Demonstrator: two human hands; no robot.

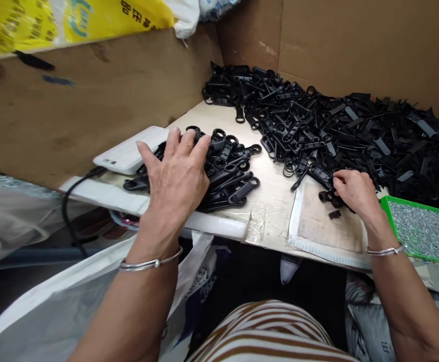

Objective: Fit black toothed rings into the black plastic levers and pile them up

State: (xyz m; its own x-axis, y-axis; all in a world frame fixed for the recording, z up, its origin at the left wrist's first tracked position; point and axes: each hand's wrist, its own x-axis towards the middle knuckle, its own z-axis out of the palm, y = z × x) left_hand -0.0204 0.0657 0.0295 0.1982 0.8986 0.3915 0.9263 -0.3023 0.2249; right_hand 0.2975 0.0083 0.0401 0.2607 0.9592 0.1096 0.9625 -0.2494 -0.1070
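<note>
My left hand (pixel 176 176) lies flat with fingers spread on a small heap of black plastic ring-ended parts (pixel 229 173) at the table's near left. My right hand (pixel 355 191) is curled at the near edge of a large pile of similar black parts (pixel 336 125), its fingers pinched on a small black piece (pixel 327 196). Another small black piece (pixel 334 214) lies loose just below that hand on a worn mat (pixel 328 231).
A green tray of small metal screws (pixel 423 231) sits at the right. A white device (pixel 129 151) with a black cable (pixel 71 201) lies behind the small heap. Cardboard walls (pixel 91 100) enclose the table. A white plastic bag (pixel 53 311) hangs below the near edge.
</note>
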